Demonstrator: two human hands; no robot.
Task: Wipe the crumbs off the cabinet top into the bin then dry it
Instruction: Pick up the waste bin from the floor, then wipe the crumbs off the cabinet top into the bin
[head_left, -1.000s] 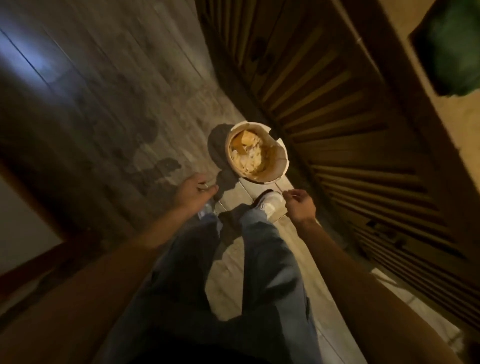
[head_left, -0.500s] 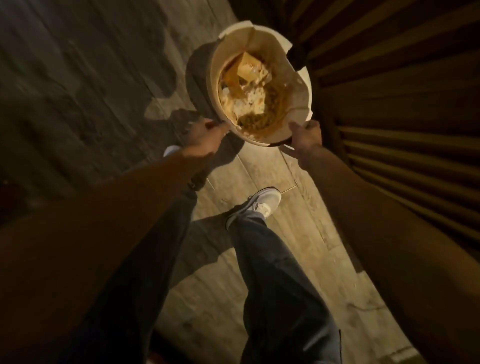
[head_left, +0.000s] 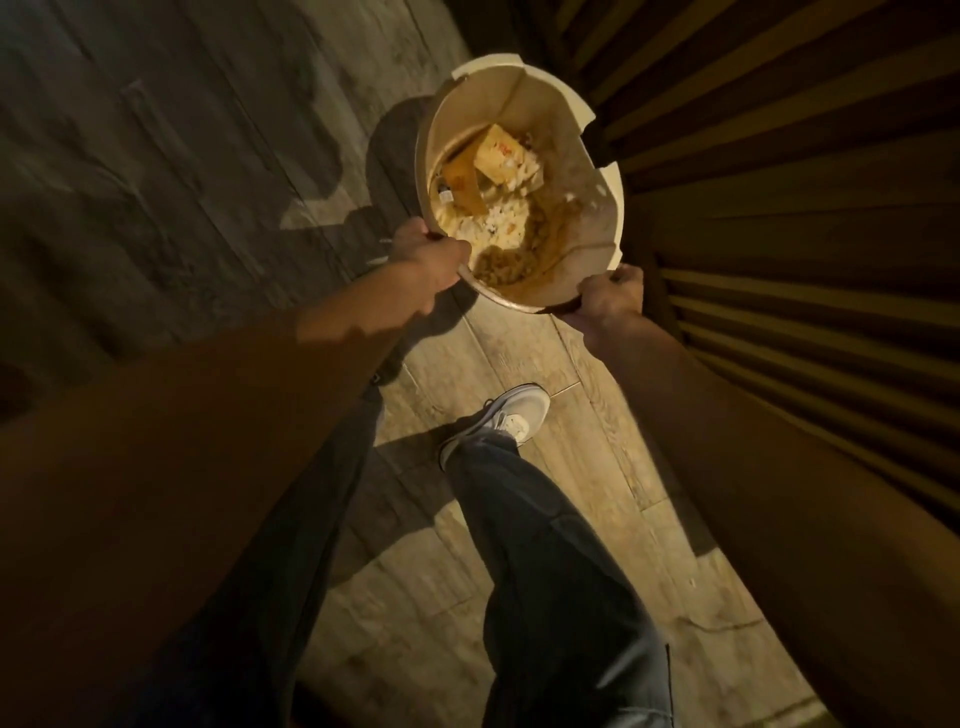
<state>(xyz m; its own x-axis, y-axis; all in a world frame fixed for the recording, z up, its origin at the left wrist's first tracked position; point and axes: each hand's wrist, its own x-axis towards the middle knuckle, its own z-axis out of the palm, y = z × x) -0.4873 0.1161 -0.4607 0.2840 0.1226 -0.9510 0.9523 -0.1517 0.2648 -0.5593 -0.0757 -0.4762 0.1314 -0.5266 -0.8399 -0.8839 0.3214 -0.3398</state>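
— What is seen of the bin (head_left: 530, 109)?
— A round, cream-coloured tub with a notched rim, seen from above beside slatted doors.
— And inside?
— Crumpled paper, a small carton, brownish scraps.

head | faces steeply down | near floor (head_left: 519, 519) | no second view

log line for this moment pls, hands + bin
left hand: grips bin rim | right hand: grips bin rim | bin: holds scraps, beside slatted cabinet door | wipe: not started
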